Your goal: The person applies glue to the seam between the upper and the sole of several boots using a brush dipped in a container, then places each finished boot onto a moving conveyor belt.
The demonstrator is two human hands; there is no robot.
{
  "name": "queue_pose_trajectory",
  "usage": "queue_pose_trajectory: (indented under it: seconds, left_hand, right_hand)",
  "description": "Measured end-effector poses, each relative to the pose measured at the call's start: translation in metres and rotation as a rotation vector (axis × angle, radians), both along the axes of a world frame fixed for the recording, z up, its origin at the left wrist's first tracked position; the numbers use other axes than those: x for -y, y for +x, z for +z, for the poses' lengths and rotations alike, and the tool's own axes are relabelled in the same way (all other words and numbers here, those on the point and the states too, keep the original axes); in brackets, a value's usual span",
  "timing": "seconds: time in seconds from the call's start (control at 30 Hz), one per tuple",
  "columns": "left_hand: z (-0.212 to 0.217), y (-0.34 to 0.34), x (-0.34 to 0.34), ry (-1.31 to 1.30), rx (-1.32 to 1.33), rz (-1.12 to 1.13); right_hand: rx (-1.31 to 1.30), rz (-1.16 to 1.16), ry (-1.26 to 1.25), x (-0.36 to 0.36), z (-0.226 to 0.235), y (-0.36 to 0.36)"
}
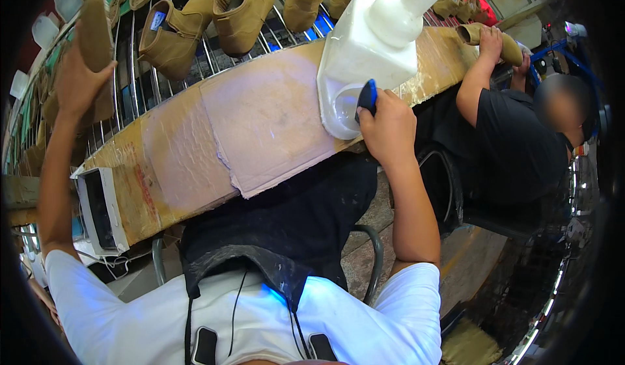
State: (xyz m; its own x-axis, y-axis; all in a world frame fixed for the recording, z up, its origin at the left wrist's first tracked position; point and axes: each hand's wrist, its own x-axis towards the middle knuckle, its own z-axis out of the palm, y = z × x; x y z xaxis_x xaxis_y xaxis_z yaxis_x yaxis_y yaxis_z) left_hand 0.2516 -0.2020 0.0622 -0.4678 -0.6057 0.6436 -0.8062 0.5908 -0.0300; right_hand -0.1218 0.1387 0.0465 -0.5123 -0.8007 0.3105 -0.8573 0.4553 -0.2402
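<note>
My right hand (390, 125) is closed around a blue and black brush (368, 98), held at the cup-shaped mouth of a white plastic glue dispenser (364, 46). The brush's working end is hard to make out. At the far left my raised left hand (78, 82) grips a tan shoe part (96, 33) beside the rack. It looks like a sole, though its exact shape is partly hidden. The dispenser stands on a cardboard-covered bench (267, 111) stained with dried residue.
Several tan boots (228, 17) stand along a metal rack (137, 72) behind the bench. A white-framed box (103, 210) sits at the bench's left end. To the right, a co-worker in black (514, 137) handles another tan boot (508, 49). A curved metal bar (376, 254) is near my right side.
</note>
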Motion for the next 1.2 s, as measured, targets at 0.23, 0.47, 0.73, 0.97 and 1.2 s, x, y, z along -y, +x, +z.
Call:
queue_pose_trajectory:
  seconds: [0.23, 0.47, 0.73, 0.97, 1.2]
  left_hand:
    - [0.057, 0.005, -0.064, 0.063, -0.307, -0.217]
    - [0.021, -0.100, -0.155, 0.351, -0.562, -0.751]
    - [-0.051, -0.125, -0.210, 0.636, -0.584, -0.564]
    - [-0.017, -0.108, -0.190, 0.792, -0.255, -0.695]
    - [-0.027, -0.099, -0.187, 0.652, -0.143, -0.888]
  right_hand:
    - [0.694, -0.028, -0.696, -0.010, -0.029, -0.008]
    - [0.112, 0.309, -0.364, -0.008, -0.037, -0.013]
    - [0.505, 0.227, -0.552, -0.028, -0.039, -0.022]
    - [0.855, -0.002, -0.682, -0.032, -0.057, -0.033]
    - [1.012, -0.155, -0.826, -0.033, -0.055, -0.020]
